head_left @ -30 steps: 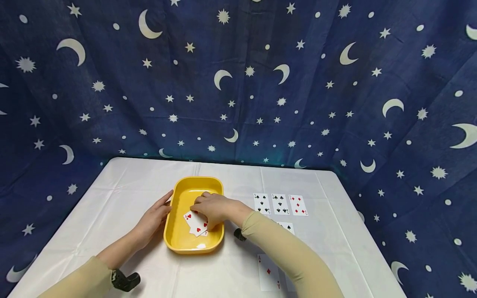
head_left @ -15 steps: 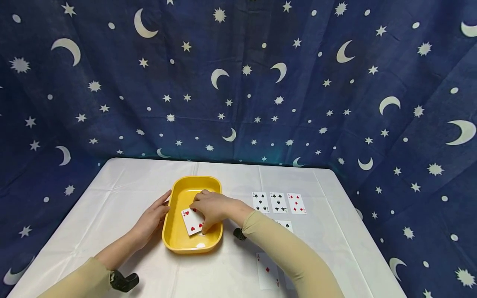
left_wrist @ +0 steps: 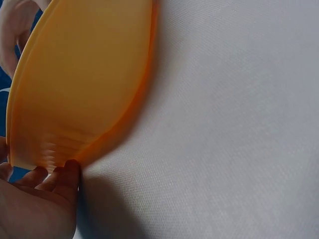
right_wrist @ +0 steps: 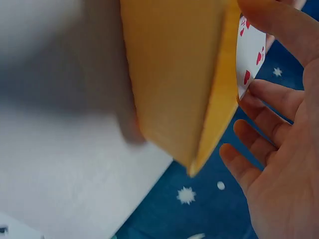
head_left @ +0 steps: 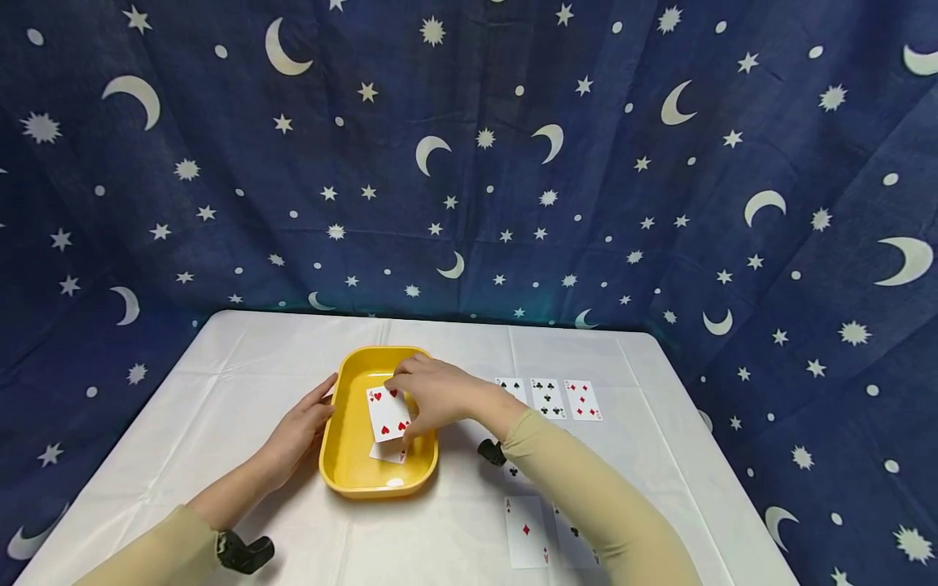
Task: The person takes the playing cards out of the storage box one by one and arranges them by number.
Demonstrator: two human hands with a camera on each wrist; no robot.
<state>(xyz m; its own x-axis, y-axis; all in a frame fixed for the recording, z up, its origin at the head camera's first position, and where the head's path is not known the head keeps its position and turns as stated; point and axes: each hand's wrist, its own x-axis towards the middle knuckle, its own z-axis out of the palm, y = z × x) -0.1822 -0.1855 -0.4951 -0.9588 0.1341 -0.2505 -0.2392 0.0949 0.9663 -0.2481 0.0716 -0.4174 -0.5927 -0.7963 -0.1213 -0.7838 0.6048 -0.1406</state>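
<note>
A yellow tray (head_left: 350,456) stands on the white table. My left hand (head_left: 296,435) lies along its left side, fingers extended and touching the outer wall, as the left wrist view also shows at the tray (left_wrist: 84,74). Over the inside of the tray, my right hand (head_left: 443,395) pinches a four of hearts (head_left: 387,419) between thumb and fingers. The right wrist view shows this card (right_wrist: 250,55) raised at the rim, its lower corner at the fingertips. Partly covered by it, another white card (head_left: 388,452) marked A lies in the tray.
Right of the tray, a five of spades (head_left: 510,386), a five of clubs (head_left: 548,399) and a five of diamonds (head_left: 582,400) form a row. Nearer are an ace of diamonds (head_left: 527,533) and a club card (head_left: 575,537), partly under the right sleeve (head_left: 593,496). A starry curtain (head_left: 469,203) hangs behind.
My right hand has moved up and right, lifting the four of hearts off the card beneath, which now shows below it. My left hand keeps its place at the tray.
</note>
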